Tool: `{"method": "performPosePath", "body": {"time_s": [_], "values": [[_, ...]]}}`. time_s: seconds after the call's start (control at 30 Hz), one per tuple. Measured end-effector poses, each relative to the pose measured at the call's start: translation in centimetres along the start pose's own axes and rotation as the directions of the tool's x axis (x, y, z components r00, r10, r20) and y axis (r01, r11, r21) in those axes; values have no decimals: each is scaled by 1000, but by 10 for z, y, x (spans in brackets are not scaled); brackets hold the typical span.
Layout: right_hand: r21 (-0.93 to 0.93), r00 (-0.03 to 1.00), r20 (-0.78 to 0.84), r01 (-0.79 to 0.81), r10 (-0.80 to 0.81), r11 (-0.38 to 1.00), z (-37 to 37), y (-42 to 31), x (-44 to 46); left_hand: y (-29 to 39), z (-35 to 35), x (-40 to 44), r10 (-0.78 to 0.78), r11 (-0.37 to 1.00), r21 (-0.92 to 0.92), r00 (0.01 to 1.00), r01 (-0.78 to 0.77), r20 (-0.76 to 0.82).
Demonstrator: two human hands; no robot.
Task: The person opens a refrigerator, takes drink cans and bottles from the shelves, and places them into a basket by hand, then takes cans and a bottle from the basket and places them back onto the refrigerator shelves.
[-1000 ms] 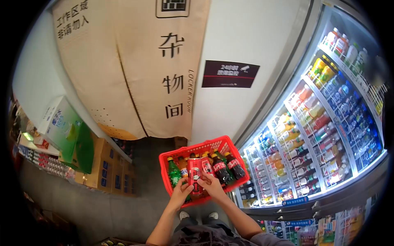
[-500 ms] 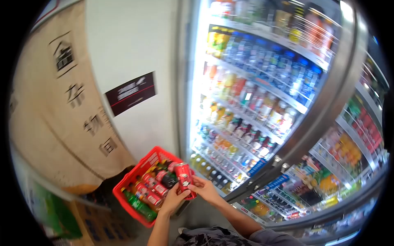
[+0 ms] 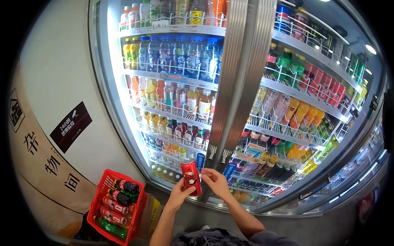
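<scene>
A red soda can (image 3: 191,177) with a white-and-black print stands nearly upright in my left hand (image 3: 179,194), the thumb across its lower front. My right hand (image 3: 216,182) is just to the can's right, fingers apart and partly bent, the fingertips close to its side; whether they touch it I cannot tell. Lower left is a red plastic basket (image 3: 141,215) holding several drinks: dark cola bottles (image 3: 120,197), red cans (image 3: 113,215) and a green bottle (image 3: 111,228).
Ahead is a glass-door drinks fridge with metal door frames (image 3: 236,82) and shelves of bottles and cans. Its right section has a row of red cans (image 3: 324,86). A white wall with a dark sign (image 3: 72,127) and a beige curtain (image 3: 45,180) are at left. A cardboard box (image 3: 152,213) is beside the basket.
The view has swung right toward the fridge, leaving the basket farther left. The can has moved from over the basket to in front of the fridge. My right hand has come away from its grip on it.
</scene>
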State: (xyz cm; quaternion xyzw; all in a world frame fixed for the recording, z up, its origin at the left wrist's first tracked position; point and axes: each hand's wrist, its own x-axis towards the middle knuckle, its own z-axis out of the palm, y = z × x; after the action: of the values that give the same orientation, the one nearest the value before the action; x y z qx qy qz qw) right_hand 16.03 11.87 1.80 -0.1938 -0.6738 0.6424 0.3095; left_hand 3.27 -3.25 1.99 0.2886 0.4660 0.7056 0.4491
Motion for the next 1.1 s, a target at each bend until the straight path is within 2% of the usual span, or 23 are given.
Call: {"method": "performPosePath", "body": {"time_s": [0.03,0.07,0.13,0.17,0.2,0.27,0.3,0.33,0.4,0.43,0.47,0.53,0.6,0.7,0.73,0.8,1.1], "values": [[-17,987,-132,90,-91,996,-13,-1,-1,-5,6,5,-9,1000,7,1000,9,7],[-31,965,-237,107,-111,994,-28,1,-1,-12,10,9,-20,1000,9,1000,20,19],[-121,914,-401,13,-61,993,-50,-8,-4,-20,19,19,-16,1000,22,999,15,47],[-180,893,-442,6,-86,984,-57,-6,-2,-20,24,21,-18,999,29,999,16,47],[-172,883,-462,6,-86,985,-62,-1,-1,-21,27,23,-27,999,41,998,24,65],[-380,927,-363,-60,-90,923,-68,7,5,-22,32,30,-26,998,59,997,21,77],[-416,944,-327,-101,-45,904,-65,4,8,-21,34,32,-28,997,68,996,22,89],[-410,940,-338,-99,-50,907,-61,7,11,-20,35,33,-48,996,82,994,40,103],[-233,937,-335,14,-94,972,-52,19,21,-19,31,34,-74,992,111,989,60,127],[-153,937,-343,14,-67,988,-50,23,25,-20,29,33,-77,992,106,988,62,137],[-149,929,-362,21,-75,989,-47,26,26,-20,26,32,-77,993,100,985,62,152],[52,907,-392,-144,153,988,-43,16,27,-19,20,28,-80,992,113,982,61,172],[54,887,-436,-144,152,988,-42,23,37,-18,13,18,-115,987,129,980,94,163],[234,856,-471,-111,213,966,-32,35,48,-11,3,0,-147,981,155,971,118,186],[235,856,-470,-116,217,965,-27,34,48,-6,-3,-6,-147,980,163,972,117,184],[101,793,-590,-112,150,989,-16,36,45,0,-14,-19,-156,977,170,971,125,181],[-22,773,-628,-138,94,990,-11,41,52,14,-51,-64,-153,986,101,958,132,241]]}}
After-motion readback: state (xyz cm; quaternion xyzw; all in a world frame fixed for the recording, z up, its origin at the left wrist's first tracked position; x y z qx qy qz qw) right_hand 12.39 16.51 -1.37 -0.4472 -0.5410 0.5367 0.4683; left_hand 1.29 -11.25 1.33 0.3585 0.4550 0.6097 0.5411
